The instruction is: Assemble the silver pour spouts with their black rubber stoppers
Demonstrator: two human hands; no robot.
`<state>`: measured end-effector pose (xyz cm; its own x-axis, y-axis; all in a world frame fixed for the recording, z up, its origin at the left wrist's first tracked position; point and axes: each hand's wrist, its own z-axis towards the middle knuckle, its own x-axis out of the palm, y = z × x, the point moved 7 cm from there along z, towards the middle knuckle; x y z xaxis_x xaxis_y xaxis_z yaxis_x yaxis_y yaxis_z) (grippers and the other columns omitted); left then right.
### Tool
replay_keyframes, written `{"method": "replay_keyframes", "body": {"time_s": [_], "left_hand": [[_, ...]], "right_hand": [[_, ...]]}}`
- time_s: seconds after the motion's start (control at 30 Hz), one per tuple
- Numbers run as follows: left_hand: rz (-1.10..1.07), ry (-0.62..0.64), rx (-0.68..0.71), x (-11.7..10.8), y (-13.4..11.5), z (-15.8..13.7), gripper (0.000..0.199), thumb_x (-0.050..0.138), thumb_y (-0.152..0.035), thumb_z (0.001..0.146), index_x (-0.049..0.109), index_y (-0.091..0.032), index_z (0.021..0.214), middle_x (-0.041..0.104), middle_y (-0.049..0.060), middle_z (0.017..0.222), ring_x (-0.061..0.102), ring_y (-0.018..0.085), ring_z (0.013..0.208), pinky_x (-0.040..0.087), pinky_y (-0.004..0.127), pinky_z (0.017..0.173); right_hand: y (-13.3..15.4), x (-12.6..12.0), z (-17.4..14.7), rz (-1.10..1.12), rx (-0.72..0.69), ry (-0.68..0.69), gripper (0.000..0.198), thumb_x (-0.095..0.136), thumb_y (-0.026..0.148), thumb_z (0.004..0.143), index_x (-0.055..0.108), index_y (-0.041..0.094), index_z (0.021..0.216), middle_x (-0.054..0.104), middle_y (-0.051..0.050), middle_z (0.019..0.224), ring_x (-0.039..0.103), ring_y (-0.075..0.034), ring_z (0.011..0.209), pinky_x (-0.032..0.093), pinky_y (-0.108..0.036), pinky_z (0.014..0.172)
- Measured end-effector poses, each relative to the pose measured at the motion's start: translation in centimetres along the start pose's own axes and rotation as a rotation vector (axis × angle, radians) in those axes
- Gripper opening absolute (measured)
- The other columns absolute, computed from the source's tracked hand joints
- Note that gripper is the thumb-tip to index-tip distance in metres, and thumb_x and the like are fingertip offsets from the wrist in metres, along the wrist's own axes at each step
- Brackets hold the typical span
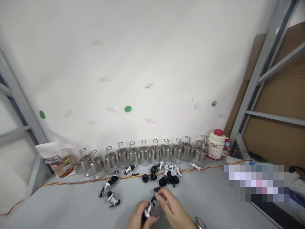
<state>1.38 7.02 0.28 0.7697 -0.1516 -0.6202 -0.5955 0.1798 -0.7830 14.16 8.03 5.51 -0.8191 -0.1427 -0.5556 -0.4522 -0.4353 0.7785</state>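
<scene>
Fingers of your left hand (137,218) are closed around a silver pourer (149,210), holding it tilted just above the near edge of the bench (71,206), around the middle from left to right. Your right hand (175,208) is on its right side, thumb and forefinger pinched narrow beside the black lever (153,199) at the pourer's top; the parts are small and partly covered there, so you cannot tell whether those fingertips grip anything. Just beyond them lies a small black piece (156,189).

Farther off, slightly right of your hands, you have a loose heap of black caps (162,182) and white fittings (168,168), the white ones mostly on the far side. To the left, silver-and-black stoppers (112,199) lie on their sides, well apart from your left hand. A twisted red-and-yellow wire (88,181) runs across the bench from left to right. Beyond it, glass bottles (144,153) with metal bands stand upright in a row near the wall (166,63), between a clear tub (62,167) at the left and a white canister (215,146) with a red top at the right.
</scene>
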Motion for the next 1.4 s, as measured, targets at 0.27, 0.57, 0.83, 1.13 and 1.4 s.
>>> {"method": "replay_keyframes", "body": {"time_s": [0.27,0.57,0.83,1.13,1.4], "left_hand": [[0.307,-0.053,0.109,0.2,0.1,-0.5,0.029,0.062,-0.027,0.066,0.059,-0.025,0.095,0.059,0.004,0.090,0.061,0.016,0.073,0.048,0.018,0.066],[0.477,-0.141,0.204,-0.3,-0.5,-0.7,0.021,0.059,-0.032,0.070,0.058,-0.024,0.089,0.062,0.003,0.082,0.063,0.015,0.068,0.050,0.017,0.060],[0.541,-0.212,0.346,-0.1,-1.1,-1.1,0.018,0.055,-0.032,0.074,0.051,-0.020,0.088,0.063,0.002,0.074,0.063,0.015,0.061,0.050,0.018,0.054],[0.468,-0.260,0.206,-0.6,0.0,-0.8,0.015,0.055,-0.035,0.071,0.053,-0.022,0.078,0.063,0.001,0.070,0.063,0.016,0.060,0.047,0.020,0.053],[0.182,-0.064,-0.076,-0.2,-0.6,-0.2,0.020,0.056,-0.038,0.067,0.053,-0.018,0.065,0.056,-0.003,0.053,0.049,0.012,0.049,0.035,0.018,0.046]], "right_hand": [[-1.2,1.9,-0.1,-0.095,0.077,0.077,0.031,0.035,0.037,0.086,0.045,0.019,0.062,0.053,0.001,0.062,0.048,-0.013,0.063,0.036,-0.023,0.061],[-3.4,3.8,0.0,0.384,0.310,0.173,0.037,0.041,0.052,0.078,0.035,0.020,0.060,0.035,0.009,0.044,0.033,-0.006,0.039,0.026,-0.017,0.037],[-4.4,3.7,0.1,0.397,0.370,0.111,0.040,0.042,0.056,0.075,0.037,0.020,0.058,0.034,0.009,0.040,0.030,-0.006,0.034,0.023,-0.018,0.033],[-4.1,4.5,0.3,0.632,0.362,0.271,0.041,0.055,0.057,0.064,0.040,0.019,0.061,0.040,0.010,0.039,0.033,-0.004,0.030,0.024,-0.015,0.031],[-4.3,4.8,0.2,0.756,0.455,0.239,0.036,0.059,0.049,0.063,0.042,0.018,0.055,0.049,0.007,0.041,0.032,-0.002,0.026,0.020,-0.016,0.028]]}}
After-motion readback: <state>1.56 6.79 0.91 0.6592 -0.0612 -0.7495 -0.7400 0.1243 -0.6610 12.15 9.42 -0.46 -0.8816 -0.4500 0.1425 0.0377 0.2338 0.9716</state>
